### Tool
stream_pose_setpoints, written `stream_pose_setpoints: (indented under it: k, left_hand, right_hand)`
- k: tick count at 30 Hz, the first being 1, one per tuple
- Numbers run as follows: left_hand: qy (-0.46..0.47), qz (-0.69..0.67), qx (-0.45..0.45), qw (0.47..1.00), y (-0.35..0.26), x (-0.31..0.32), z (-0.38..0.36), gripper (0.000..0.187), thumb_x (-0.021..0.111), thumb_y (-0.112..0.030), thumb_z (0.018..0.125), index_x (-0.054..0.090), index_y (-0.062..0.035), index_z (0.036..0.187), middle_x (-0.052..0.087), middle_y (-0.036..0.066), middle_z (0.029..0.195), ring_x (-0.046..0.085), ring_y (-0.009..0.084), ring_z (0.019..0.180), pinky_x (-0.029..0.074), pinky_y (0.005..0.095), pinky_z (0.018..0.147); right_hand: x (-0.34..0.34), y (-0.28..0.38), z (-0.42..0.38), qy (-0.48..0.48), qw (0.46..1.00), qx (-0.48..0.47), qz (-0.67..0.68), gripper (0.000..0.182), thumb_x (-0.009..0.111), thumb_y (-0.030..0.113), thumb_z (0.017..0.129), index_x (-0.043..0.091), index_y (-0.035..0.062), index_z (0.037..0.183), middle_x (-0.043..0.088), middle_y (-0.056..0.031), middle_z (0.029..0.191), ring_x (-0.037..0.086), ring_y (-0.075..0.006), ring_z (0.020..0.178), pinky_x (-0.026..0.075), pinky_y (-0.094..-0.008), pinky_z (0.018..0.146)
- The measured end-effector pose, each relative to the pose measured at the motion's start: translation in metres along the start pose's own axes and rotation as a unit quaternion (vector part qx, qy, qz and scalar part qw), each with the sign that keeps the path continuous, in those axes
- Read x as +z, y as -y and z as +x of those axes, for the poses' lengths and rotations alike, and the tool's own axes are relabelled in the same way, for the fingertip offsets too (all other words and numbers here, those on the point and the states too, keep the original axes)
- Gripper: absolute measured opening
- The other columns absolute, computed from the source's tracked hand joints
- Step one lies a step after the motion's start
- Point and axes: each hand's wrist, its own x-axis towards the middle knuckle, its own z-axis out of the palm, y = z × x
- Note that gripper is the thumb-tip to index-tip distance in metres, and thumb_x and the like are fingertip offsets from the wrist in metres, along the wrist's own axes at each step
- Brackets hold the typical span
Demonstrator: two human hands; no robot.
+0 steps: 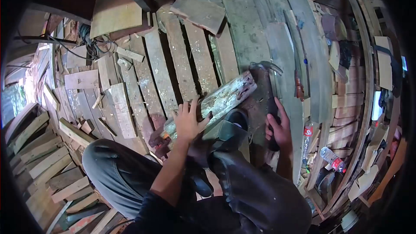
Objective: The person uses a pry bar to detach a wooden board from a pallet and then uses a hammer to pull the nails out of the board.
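My left hand [188, 121] rests across a weathered block of wood [229, 94], its fingers spread over the surface. The block has flaking whitish patches and a worn, pitted end, and lies at a slant in front of my legs. My right hand [279, 125] is loosely closed at the dark handle of a claw hammer [272, 93], with one finger stretched up along it. The hammer's metal head points away from me, above a dark slab [258, 102]. Part of the handle is hidden behind my fingers.
Wooden slats [171, 69] with dark gaps form the floor. A loose board [199, 12] lies ahead. Stacked wood pieces [56, 171] are at the left, cables [89, 41] at the upper left. Plastic bottles [333, 159] lie at the right, beside timber rails.
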Motion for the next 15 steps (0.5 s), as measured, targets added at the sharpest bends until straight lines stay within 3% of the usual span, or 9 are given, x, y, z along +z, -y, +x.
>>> stream_pose_setpoints:
  k: [3,4,6,10,12,13,15]
  left_hand:
    - [-0.026,0.050,0.055,0.997,0.010,0.011,0.003,0.078,0.067,-0.053,0.073,0.044,-0.0182,0.139,0.051,0.012,0.109,0.047,0.0298,0.104,0.034,0.0534,0.093]
    - [-0.021,0.047,0.059,0.997,0.009,0.011,0.000,0.078,0.067,-0.053,0.073,0.044,-0.0182,0.139,0.051,0.012,0.109,0.047,0.0298,0.104,0.034,0.0534,0.093]
    - [-0.041,0.076,0.102,0.991,0.006,0.010,-0.001,0.076,0.065,-0.054,0.074,0.046,-0.0184,0.138,0.051,0.011,0.109,0.047,0.0288,0.103,0.034,0.0519,0.093]
    - [-0.045,0.086,0.087,0.992,0.011,0.010,-0.005,0.077,0.063,-0.056,0.073,0.045,-0.0195,0.138,0.051,0.011,0.111,0.047,0.0282,0.109,0.033,0.0523,0.095]
    - [-0.038,0.086,0.084,0.992,0.014,0.008,-0.007,0.077,0.062,-0.057,0.072,0.045,-0.0216,0.139,0.051,0.011,0.112,0.047,0.0280,0.110,0.033,0.0529,0.096]
    - [-0.040,0.087,0.086,0.992,0.016,0.008,-0.007,0.078,0.062,-0.057,0.072,0.045,-0.0224,0.139,0.052,0.011,0.112,0.047,0.0280,0.110,0.033,0.0529,0.095]
    - [-0.038,0.096,0.077,0.992,0.019,0.011,-0.007,0.080,0.063,-0.059,0.069,0.045,-0.0249,0.140,0.052,0.010,0.112,0.048,0.0270,0.111,0.033,0.0525,0.096]
  right_hand:
    - [-0.025,0.053,-0.011,0.088,0.964,0.001,-0.252,0.068,0.057,0.001,0.091,0.028,0.0175,0.149,0.051,-0.0002,0.072,0.047,-0.0072,0.048,0.040,-0.0235,0.043]
    - [-0.025,0.078,-0.016,0.081,0.964,0.005,-0.252,0.068,0.057,0.001,0.091,0.028,0.0175,0.149,0.051,-0.0002,0.072,0.047,-0.0072,0.048,0.040,-0.0235,0.043]
    - [-0.026,0.121,-0.019,0.177,0.914,0.082,-0.355,0.068,0.060,0.002,0.089,0.029,0.0133,0.148,0.053,-0.0003,0.070,0.050,-0.0076,0.049,0.041,-0.0246,0.042]
    - [-0.036,0.160,0.015,0.278,0.860,0.116,-0.412,0.070,0.062,0.003,0.087,0.030,0.0107,0.148,0.052,-0.0003,0.066,0.051,-0.0087,0.047,0.042,-0.0256,0.041]
    - [-0.026,0.175,0.031,0.368,0.786,0.232,-0.439,0.072,0.064,0.005,0.086,0.029,0.0116,0.149,0.051,-0.0003,0.062,0.049,-0.0094,0.045,0.043,-0.0254,0.042]
    - [-0.023,0.173,0.040,0.388,0.774,0.270,-0.421,0.073,0.064,0.006,0.086,0.029,0.0150,0.150,0.053,-0.0006,0.064,0.050,-0.0091,0.046,0.044,-0.0251,0.042]
    - [-0.018,0.162,0.052,0.414,0.752,0.252,-0.447,0.072,0.063,0.005,0.087,0.030,0.0160,0.150,0.053,-0.0005,0.063,0.050,-0.0090,0.046,0.044,-0.0252,0.042]
